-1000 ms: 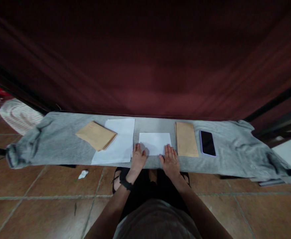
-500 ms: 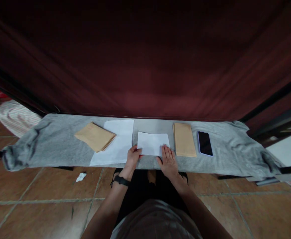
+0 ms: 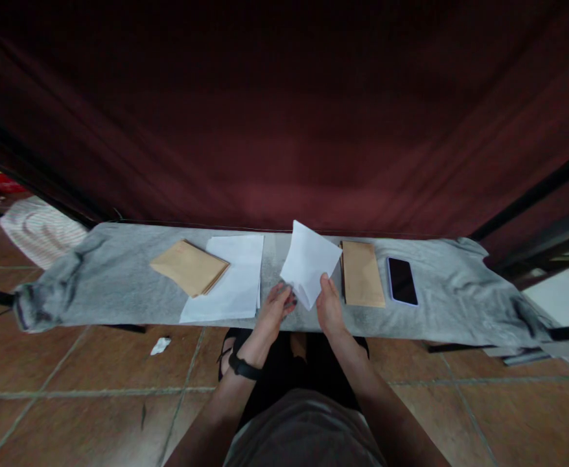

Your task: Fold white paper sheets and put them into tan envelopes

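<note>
A folded sheet of white paper [image 3: 311, 263] is raised off the cloth and tilted, one corner pointing toward me. My right hand [image 3: 330, 305] grips its lower right edge, thumb on top and the other fingers mostly hidden behind it. Close to the paper's lower left side is my left hand [image 3: 275, 308], its slightly blurred fingers apart and curved; whether they touch the sheet is hard to see. Left of the hands, a stack of brown envelopes [image 3: 190, 267] lies partly over larger white sheets [image 3: 245, 279]. More brown envelopes [image 3: 363, 275] lie just right of the paper.
A phone [image 3: 402, 281] with a dark screen lies right of the envelopes. Grey cloth [image 3: 450, 285] covers the narrow bench, and a dark red curtain [image 3: 284, 149] hangs along its far edge. A crumpled white scrap [image 3: 161, 346] is on the tiled floor [image 3: 90, 363].
The white paper, flat on the cloth under both hands before, is now lifted and turned in my right hand. My left hand has shifted slightly right and its fingers have spread.
</note>
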A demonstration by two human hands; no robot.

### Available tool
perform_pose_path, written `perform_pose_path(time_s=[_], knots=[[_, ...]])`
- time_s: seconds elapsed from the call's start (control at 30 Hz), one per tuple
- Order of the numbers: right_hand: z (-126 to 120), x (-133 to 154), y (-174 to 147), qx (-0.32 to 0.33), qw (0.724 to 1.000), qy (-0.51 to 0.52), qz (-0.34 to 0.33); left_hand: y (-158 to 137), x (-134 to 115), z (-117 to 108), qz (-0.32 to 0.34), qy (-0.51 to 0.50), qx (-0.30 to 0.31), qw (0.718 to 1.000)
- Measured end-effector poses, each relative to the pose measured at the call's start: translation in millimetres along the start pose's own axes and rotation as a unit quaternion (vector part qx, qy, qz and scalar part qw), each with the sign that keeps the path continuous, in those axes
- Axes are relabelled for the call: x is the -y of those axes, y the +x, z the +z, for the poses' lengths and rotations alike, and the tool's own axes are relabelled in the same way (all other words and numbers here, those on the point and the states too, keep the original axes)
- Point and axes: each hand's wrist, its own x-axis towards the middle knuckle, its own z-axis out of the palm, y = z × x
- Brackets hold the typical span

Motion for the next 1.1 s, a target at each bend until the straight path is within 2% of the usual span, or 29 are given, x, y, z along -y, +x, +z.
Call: perform_pose_path(time_s=[0.03, 0.1, 0.17, 0.3, 0.43, 0.5, 0.6, 0.67, 0.73, 0.8, 0.87, 0.97, 1.03, 1.1], knots=[[2, -1, -1, -0.011, 0.997, 0.073, 0.032, 0, 7, 2, -0.018, -0.015, 0.009, 1.000], [5, -4, -5, -0.035, 0.968, 0.225, 0.109, 2, 20, 4, -0.031, -0.041, 0.028, 0.998], [4, -11, -8, -0.055, 0.938, 0.299, 0.167, 6, 28, 5, -0.011, -0.036, 0.025, 0.999], [-12, -28, -14, -0.028, 0.929, 0.265, 0.256, 23, 30, -7, 0.068, 0.074, -0.023, 0.995], [-34, -35, -29, 0.041, 0.921, 0.221, 0.319, 47, 25, -29, 0.146, 0.252, -0.034, 0.956], [-43, -33, -39, 0.095, 0.919, 0.204, 0.323, 56, 21, -38, 0.161, 0.290, -0.040, 0.943], [-51, -29, -43, 0.166, 0.940, 0.102, 0.279, 63, 16, -50, 0.186, 0.332, -0.037, 0.924], [-53, -29, -38, 0.151, 0.969, -0.018, 0.193, 66, 13, -54, 0.209, 0.391, -0.028, 0.896], [-53, -31, -29, 0.129, 0.977, -0.155, 0.069, 67, 10, -55, 0.224, 0.449, -0.026, 0.865], [-51, -35, -21, 0.135, 0.947, -0.287, -0.050, 68, 8, -55, 0.231, 0.493, -0.029, 0.838], [-49, -42, -16, 0.157, 0.891, -0.407, -0.126, 68, 7, -54, 0.236, 0.521, -0.029, 0.820], [-47, -53, -16, 0.176, 0.809, -0.531, -0.181, 64, 7, -53, 0.245, 0.549, -0.031, 0.799], [-47, -60, -19, 0.176, 0.778, -0.570, -0.199, 56, 8, -51, 0.258, 0.580, -0.044, 0.772], [-47, -64, -21, 0.171, 0.762, -0.588, -0.210, 43, 10, -44, 0.287, 0.629, -0.067, 0.719]])
